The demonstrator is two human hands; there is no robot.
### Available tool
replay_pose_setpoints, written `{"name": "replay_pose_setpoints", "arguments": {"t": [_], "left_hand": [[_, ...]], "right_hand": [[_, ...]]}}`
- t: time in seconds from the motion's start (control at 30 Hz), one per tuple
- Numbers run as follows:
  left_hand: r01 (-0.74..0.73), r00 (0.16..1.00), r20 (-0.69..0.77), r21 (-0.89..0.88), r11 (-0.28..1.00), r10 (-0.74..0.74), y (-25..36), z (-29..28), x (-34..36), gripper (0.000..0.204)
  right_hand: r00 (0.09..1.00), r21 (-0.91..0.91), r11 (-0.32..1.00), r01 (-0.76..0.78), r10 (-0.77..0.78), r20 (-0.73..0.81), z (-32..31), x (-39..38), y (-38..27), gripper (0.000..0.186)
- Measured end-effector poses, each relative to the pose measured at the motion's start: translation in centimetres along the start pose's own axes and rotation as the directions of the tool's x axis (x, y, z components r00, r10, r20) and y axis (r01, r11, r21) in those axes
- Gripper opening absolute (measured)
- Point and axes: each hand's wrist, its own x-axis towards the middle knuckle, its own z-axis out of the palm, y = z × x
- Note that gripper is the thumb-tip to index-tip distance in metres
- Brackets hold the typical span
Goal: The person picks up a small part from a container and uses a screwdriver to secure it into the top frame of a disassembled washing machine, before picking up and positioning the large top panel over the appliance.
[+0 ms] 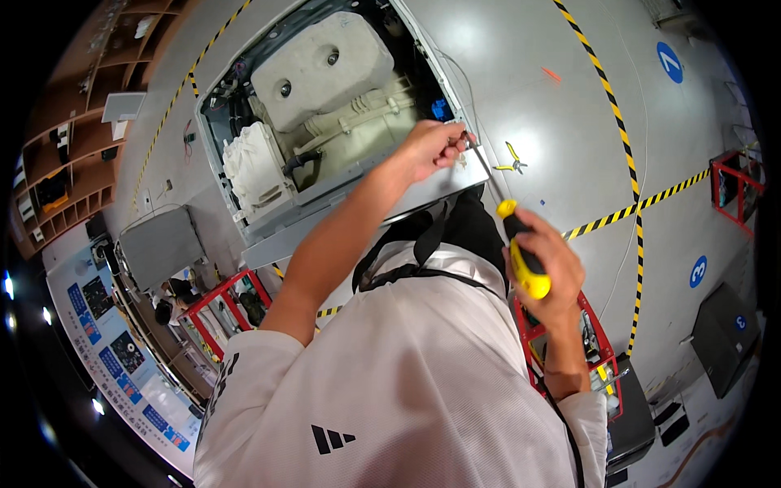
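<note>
My right hand (549, 264) is wrapped round the yellow and black handle of a screwdriver (521, 244). Its thin shaft slants up and left toward the near right corner of an opened washing machine (305, 213). At that corner the fingers of my left hand (431, 149) are pinched together close to the screwdriver's tip. Whether they grip the shaft or a small part cannot be made out. Under the left hand lies a pale metal panel (468, 169) on the machine's edge. Inside the machine sit a grey counterweight block (325, 73) and a pale plastic tub (366, 118).
Yellow-handled pliers (512, 160) lie on the grey floor right of the machine, with an orange strip (551, 75) beyond. Red-framed tool carts (602, 337) stand beside me. Black-and-yellow tape (622, 146) marks the floor. Wooden shelves (89, 122) are at far left.
</note>
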Motion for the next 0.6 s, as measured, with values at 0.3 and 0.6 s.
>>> {"name": "replay_pose_setpoints", "arguments": {"t": [0.3,0.6], "left_hand": [[0.132,0.987,0.031,0.387,0.913,-0.155,3.1,-0.3,1.7,0.028],[0.147,0.986,0.003,0.469,0.871,-0.168,2.9,-0.4,2.2,0.026]], "right_hand": [[0.995,0.045,0.997,-0.068,0.065,0.075,-2.3,6.1,1.5,0.036],[0.988,0.047,0.999,-0.019,0.011,0.153,-1.7,8.2,2.2,0.032]]}}
